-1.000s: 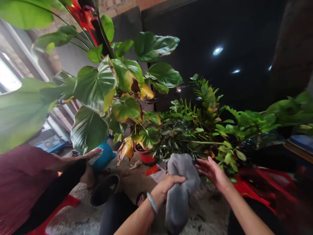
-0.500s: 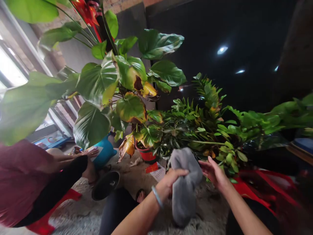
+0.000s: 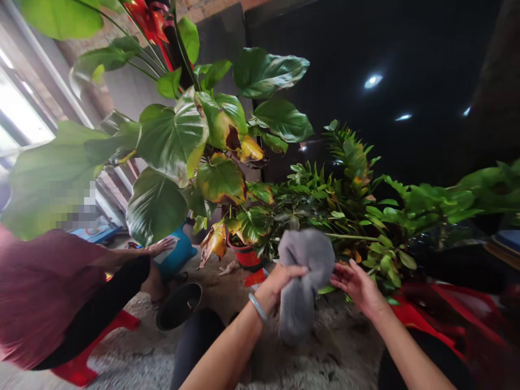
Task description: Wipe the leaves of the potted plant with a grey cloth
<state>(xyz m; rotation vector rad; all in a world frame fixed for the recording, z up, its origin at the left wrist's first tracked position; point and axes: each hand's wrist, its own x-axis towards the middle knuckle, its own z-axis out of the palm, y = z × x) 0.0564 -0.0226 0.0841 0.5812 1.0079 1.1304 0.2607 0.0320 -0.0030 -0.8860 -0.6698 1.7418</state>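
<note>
My left hand (image 3: 280,281), with a bangle on the wrist, is closed on a grey cloth (image 3: 303,271) that hangs down from my grip. Just right of the cloth is my right hand (image 3: 357,284), fingers spread and palm turned toward it, close to its edge but holding nothing. Both hands are raised in front of a bushy plant with many small green leaves (image 3: 345,211). Left of it stands a big-leaved plant (image 3: 182,146) with yellowing, brown-edged leaves in a red pot (image 3: 246,255).
A person in a maroon top (image 3: 44,298) sits at left on a red stool (image 3: 81,368), a hand resting on a teal container (image 3: 176,254). A black bowl (image 3: 179,306) lies on the gritty floor. Red objects (image 3: 430,319) lie at right.
My left hand has lifted the grey cloth higher toward the small-leaved plant, bunching it up. My right hand has moved up alongside it. The view has shifted slightly.
</note>
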